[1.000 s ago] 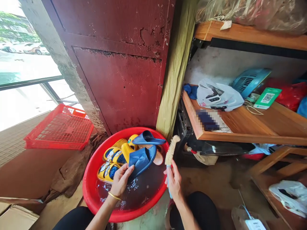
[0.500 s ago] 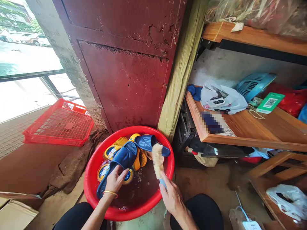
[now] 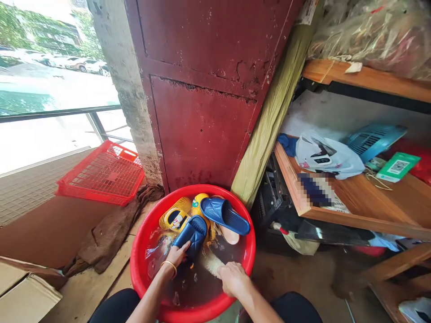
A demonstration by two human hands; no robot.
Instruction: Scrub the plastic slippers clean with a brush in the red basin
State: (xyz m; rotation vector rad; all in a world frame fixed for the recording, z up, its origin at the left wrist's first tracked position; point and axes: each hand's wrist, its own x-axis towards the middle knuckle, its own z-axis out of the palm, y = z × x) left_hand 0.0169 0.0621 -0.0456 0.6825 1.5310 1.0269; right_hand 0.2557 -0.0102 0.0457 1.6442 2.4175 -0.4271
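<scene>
A red basin (image 3: 136, 264) of murky water stands between my knees. My left hand (image 3: 178, 255) grips a dark blue slipper (image 3: 192, 235), whose lower part dips under the water. Closed around the handle of a scrubbing brush (image 3: 213, 264) is my right hand (image 3: 232, 277); the pale bristle end touches the water and the handle is covered by my fingers. Another blue slipper (image 3: 227, 215) rests at the basin's far right, over a pinkish sole (image 3: 230, 234). Yellow slippers (image 3: 177, 215) with cartoon figures lie at the far left, partly under water.
A red plastic crate (image 3: 104, 175) sits left on cardboard, near a brown cloth (image 3: 106, 244). Behind the basin is a dark red door (image 3: 202, 139). To the right, a wooden shelf (image 3: 367, 197) holds a white plastic bag (image 3: 326, 154), a blue fan (image 3: 375, 139) and a green QR card (image 3: 398, 167).
The brush has come down from above the basin's right side to the water. The held slipper has dipped lower and turned. The view has shifted left and up.
</scene>
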